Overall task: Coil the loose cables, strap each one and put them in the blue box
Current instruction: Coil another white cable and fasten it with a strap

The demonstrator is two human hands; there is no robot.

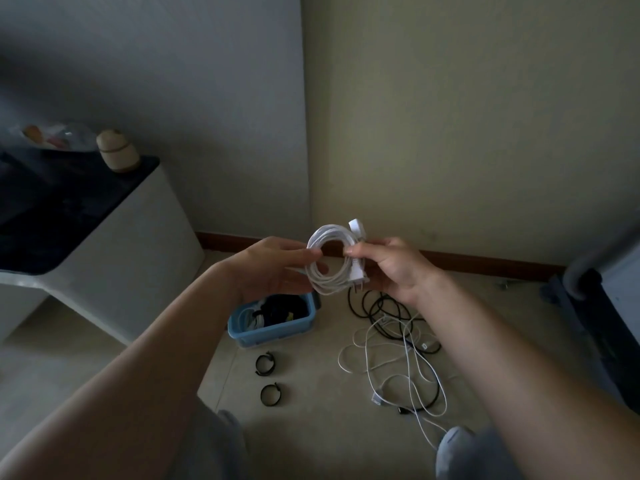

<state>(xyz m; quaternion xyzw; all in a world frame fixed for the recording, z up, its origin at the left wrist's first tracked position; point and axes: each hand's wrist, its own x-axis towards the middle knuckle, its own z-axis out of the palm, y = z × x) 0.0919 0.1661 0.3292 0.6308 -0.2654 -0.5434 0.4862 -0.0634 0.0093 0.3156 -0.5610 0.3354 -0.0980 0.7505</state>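
Coiled white cable (329, 287), held in the air above the blue box (277, 332). It is grasped at opposite sides by the curled fingers of the left hand (273, 268) and right hand (393, 271). 2 black straps (257, 364) and loose cables (406, 344) are seen on the floor; the box's dim contents are possibly coils.

Box (273, 329) left of loose cables (398, 344), two straps (266, 379) before box

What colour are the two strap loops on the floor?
Black; the head view shows both strap loops in front of the blue box.
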